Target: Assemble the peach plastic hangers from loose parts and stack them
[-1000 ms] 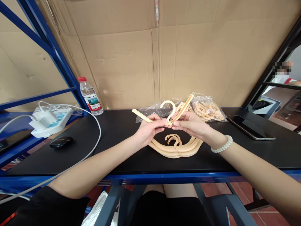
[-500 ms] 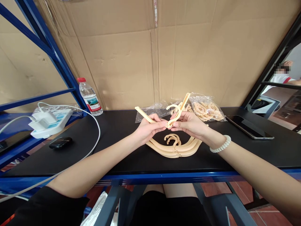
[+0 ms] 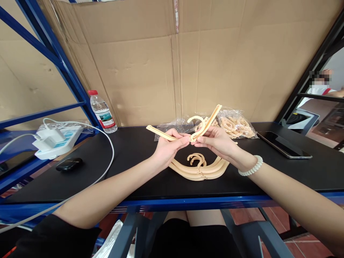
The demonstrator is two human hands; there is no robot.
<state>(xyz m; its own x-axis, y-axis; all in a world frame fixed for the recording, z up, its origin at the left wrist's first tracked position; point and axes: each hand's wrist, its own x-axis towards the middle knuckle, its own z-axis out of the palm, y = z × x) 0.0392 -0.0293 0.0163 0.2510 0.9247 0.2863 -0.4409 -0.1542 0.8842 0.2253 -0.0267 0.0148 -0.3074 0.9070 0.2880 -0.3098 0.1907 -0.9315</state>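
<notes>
A cream plastic folding hanger [image 3: 210, 120] is held up above the table between my hands, its hook curling up and its two arms angled outward. My left hand [image 3: 172, 145] pinches the left arm close to the centre joint. On the other side, my right hand [image 3: 213, 141] grips the right arm near the same joint. Fingertips of both hands nearly meet and cover part of the joint. Below them, several similar hangers [image 3: 200, 172] lie stacked on the black tabletop [image 3: 150, 182], hooks together.
Clear plastic bags with more hanger parts [image 3: 236, 123] rest at the back. A phone [image 3: 285, 145] lies to the right. On the left are a water bottle [image 3: 104, 113], a power strip [image 3: 66, 143], a white cable [image 3: 113, 150] and a small black object [image 3: 69, 164]. Cardboard [image 3: 134, 64] stands behind.
The hanger's arms have spread wider apart, the left one tilting lower and outward. Both hands keep their hold near the joint.
</notes>
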